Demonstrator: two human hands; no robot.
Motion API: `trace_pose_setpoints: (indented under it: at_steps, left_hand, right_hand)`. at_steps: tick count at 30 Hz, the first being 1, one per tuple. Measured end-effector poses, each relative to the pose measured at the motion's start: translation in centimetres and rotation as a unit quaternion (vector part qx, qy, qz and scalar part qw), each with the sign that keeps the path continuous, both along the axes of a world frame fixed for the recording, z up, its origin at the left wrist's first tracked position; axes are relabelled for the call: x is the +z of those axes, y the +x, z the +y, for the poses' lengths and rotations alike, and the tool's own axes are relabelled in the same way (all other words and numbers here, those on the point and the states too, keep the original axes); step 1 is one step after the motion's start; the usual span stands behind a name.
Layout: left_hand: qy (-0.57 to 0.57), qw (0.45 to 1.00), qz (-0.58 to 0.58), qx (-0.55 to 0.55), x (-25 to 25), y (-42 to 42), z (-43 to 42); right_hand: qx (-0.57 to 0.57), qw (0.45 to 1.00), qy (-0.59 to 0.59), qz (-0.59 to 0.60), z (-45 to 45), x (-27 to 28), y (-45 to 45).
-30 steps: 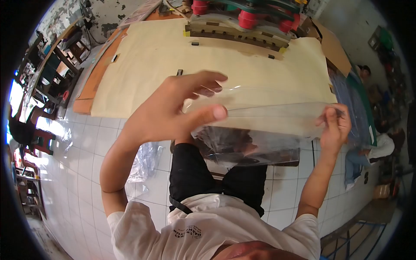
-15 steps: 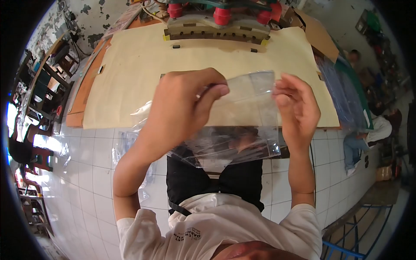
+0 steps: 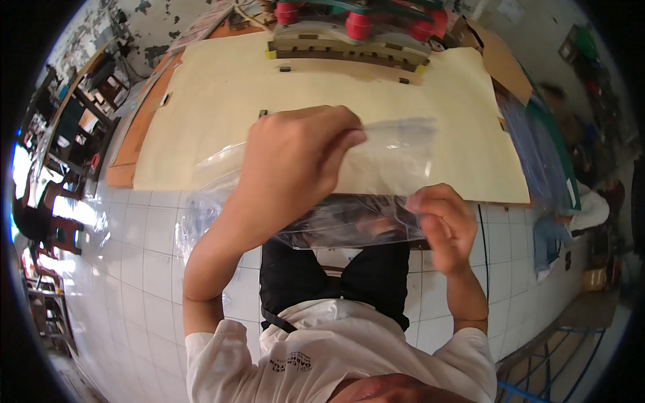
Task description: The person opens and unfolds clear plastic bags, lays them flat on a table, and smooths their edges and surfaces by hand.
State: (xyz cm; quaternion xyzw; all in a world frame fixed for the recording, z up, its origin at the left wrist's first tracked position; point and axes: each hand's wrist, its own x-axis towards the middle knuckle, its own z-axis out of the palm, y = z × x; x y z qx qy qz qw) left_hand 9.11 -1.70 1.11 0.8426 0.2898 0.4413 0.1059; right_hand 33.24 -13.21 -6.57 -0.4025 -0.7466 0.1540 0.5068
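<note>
A clear plastic sheet (image 3: 396, 151) hangs over the near edge of a table covered with cream paper (image 3: 208, 87). My left hand (image 3: 295, 158) pinches the sheet's upper part between thumb and fingers, and the plastic spreads out on both sides of it. Lower and to the right, my right hand (image 3: 443, 225) has its fingers curled together at the sheet's right edge. More clear plastic, dark and shiny where it overlaps my lap, hangs below the table edge between my hands.
A machine with red knobs (image 3: 358, 25) and a slotted metal bar (image 3: 346, 54) stands at the table's back. Cardboard (image 3: 500, 60) and blue-tinted plastic (image 3: 534, 151) lie at the right. A seated person (image 3: 588, 215) is beyond. Stools stand far left.
My left hand, open a second ago, has closed on the plastic. My right hand has come inward from the far right, then down along the sheet's right edge.
</note>
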Motion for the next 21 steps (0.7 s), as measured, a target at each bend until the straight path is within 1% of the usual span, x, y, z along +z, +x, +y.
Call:
trace_pose_setpoints:
  at_steps: [1,2,3,4,5,6,7,8,9,10,12,13,15,16,17,19,21]
  left_hand:
    - [0.009,1.000,0.000,-0.030,0.0,0.0,-0.1]
    - [0.024,0.998,-0.011,-0.052,0.0,0.0,0.0]
    - [0.022,0.999,-0.010,-0.040,0.1,0.0,-0.2]
    - [0.034,0.996,-0.008,-0.076,0.3,0.1,-0.5]
    - [0.046,0.993,-0.006,-0.113,0.4,0.4,-0.8]
    - [0.059,0.990,0.003,-0.124,0.4,0.9,-1.2]
    - [0.072,0.988,0.013,-0.138,0.3,1.5,-1.6]
    - [0.080,0.981,0.012,-0.175,0.1,2.2,-1.7]
    - [0.080,0.982,0.011,-0.170,-0.1,2.9,-1.9]
    - [0.080,0.977,0.032,-0.194,-0.3,3.7,-2.4]
    - [0.084,0.967,0.076,-0.227,-0.4,5.0,-3.4]
    - [0.084,0.967,0.075,-0.229,-0.5,5.6,-4.0]
    - [0.105,0.959,0.106,-0.242,-1.0,6.9,-5.0]
    - [0.099,0.956,0.095,-0.261,-1.2,7.5,-5.4]
    - [0.098,0.955,0.095,-0.262,-1.3,7.8,-5.7]
    - [0.120,0.948,0.072,-0.285,-1.7,8.3,-6.6]
    - [0.122,0.945,0.071,-0.296,-2.1,8.8,-7.6]
  right_hand:
    - [0.079,0.994,-0.056,0.058,0.1,-0.2,0.3]
    - [0.149,0.959,-0.162,0.181,0.4,-0.5,0.3]
    - [0.213,0.893,-0.266,0.295,0.7,-0.6,0.2]
    - [0.266,0.845,-0.337,0.319,1.1,-0.2,0.1]
    - [0.275,0.842,-0.342,0.315,1.4,-1.3,0.5]
    - [0.291,0.802,-0.392,0.343,1.6,-3.7,1.1]
    - [0.285,0.790,-0.416,0.349,1.2,-5.2,1.1]
    - [0.279,0.776,-0.439,0.355,0.9,-6.6,1.0]
    - [0.272,0.762,-0.462,0.362,0.6,-8.0,1.0]
    - [0.210,0.722,-0.533,0.389,0.6,-7.9,-0.1]
    - [0.142,0.674,-0.596,0.413,1.1,-6.9,-2.9]
    - [0.226,0.767,-0.536,0.271,2.1,-4.8,-5.1]
    - [0.300,0.807,-0.456,0.225,3.8,-4.9,-7.8]
    - [0.296,0.775,-0.451,0.330,4.5,-6.3,-8.3]
    - [0.295,0.774,-0.451,0.331,5.0,-6.8,-8.3]
    - [0.369,0.746,-0.395,0.388,5.8,-7.1,-8.4]
    - [0.377,0.753,-0.384,0.380,5.5,-6.5,-8.8]
